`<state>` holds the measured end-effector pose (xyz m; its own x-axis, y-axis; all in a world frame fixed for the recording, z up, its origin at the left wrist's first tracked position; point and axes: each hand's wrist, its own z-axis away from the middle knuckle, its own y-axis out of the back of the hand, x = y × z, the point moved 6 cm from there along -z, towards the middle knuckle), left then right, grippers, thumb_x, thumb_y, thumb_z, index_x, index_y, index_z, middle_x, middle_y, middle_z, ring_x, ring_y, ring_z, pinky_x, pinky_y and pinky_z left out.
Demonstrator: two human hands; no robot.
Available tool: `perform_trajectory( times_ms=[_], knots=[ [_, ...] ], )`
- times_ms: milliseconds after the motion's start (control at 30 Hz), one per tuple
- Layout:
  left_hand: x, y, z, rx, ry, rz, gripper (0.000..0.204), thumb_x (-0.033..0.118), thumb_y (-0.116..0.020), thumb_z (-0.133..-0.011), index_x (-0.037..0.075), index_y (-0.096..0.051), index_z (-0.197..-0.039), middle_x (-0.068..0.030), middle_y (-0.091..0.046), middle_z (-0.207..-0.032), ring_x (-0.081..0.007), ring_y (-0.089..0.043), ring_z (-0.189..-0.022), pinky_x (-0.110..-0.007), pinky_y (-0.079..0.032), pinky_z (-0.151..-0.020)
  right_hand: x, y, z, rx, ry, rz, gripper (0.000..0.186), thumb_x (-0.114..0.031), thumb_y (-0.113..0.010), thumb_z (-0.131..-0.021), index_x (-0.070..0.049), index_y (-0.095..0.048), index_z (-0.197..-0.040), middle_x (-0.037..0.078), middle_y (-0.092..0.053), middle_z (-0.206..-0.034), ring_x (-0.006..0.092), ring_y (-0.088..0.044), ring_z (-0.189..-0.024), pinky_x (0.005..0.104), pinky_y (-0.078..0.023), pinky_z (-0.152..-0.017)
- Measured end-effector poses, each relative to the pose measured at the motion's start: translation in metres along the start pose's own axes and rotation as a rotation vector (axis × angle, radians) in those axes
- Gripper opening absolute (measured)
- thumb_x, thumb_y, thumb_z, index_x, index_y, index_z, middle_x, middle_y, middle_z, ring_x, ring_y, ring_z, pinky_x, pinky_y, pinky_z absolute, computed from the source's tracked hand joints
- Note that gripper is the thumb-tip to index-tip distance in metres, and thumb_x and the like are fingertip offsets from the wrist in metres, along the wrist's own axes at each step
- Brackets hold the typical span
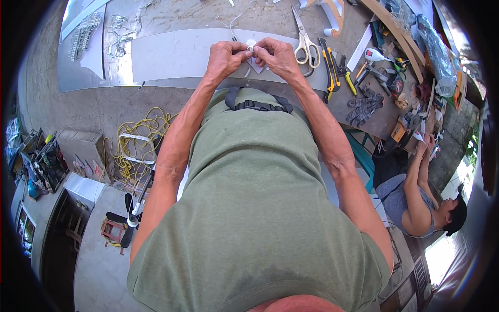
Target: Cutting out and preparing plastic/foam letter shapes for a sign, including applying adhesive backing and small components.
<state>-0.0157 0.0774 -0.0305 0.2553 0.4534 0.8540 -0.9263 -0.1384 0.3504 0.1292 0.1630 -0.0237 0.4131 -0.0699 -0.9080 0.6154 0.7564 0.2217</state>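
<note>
Both my hands meet over the near part of the workbench, fingers pinched around a small white piece [251, 43]. My left hand [227, 58] grips its left side between thumb and fingertips. On its other side, my right hand [277, 57] pinches it the same way. The piece is too small and too covered by fingers to name its kind. A thin pale strip hangs below the fingers, and a thin wire [233, 32] rises beside my left hand. Under the hands lies a long grey-white sheet [171, 54]. Scissors with cream handles [307, 49] rest just right of my right hand.
Right of the scissors lie yellow utility knives [330, 67], pliers [343, 70], a hammer [377, 76] and a grey work glove [365, 106]. Tangled yellow cord [132, 151] is on the floor at left. Another person [416, 200] works at the right, hands raised.
</note>
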Motion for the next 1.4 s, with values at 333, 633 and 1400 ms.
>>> perform_trajectory(
  times_ms=[333,633,1400],
  knots=[
    [-0.002,-0.001,-0.002,0.047,-0.026,-0.020,0.023,0.019,-0.080,-0.087,0.003,-0.080,-0.104,-0.0081,-0.078,-0.085,-0.0087,-0.068,-0.074,-0.026,-0.055,-0.068,-0.008,-0.001,0.004,0.078,0.104,0.200,0.019,-0.014,-0.069,-0.097,0.003,-0.072,-0.104,0.008,-0.076,-0.079,0.0120,-0.072,-0.069,0.0265,-0.060,-0.064],
    [-0.001,0.000,-0.001,0.047,-0.041,-0.053,0.023,0.018,-0.080,-0.086,0.003,-0.080,-0.103,-0.0089,-0.079,-0.087,-0.0109,-0.071,-0.076,-0.028,-0.056,-0.070,-0.017,-0.001,0.000,0.157,0.209,0.306,0.018,-0.017,-0.071,-0.085,0.000,-0.071,-0.088,0.014,-0.073,-0.074,0.0225,-0.073,-0.066,0.0341,-0.058,-0.063],
    [-0.013,-0.006,-0.005,0.043,0.096,0.162,0.027,0.021,-0.082,-0.088,-0.001,-0.079,-0.103,-0.0053,-0.076,-0.085,-0.0069,-0.065,-0.072,-0.022,-0.053,-0.066,-0.002,0.011,0.024,0.176,-0.042,0.084,0.019,-0.012,-0.071,-0.089,0.002,-0.068,-0.103,0.016,-0.074,-0.082,0.0244,-0.072,-0.072,0.0379,-0.057,-0.066]
  ],
)
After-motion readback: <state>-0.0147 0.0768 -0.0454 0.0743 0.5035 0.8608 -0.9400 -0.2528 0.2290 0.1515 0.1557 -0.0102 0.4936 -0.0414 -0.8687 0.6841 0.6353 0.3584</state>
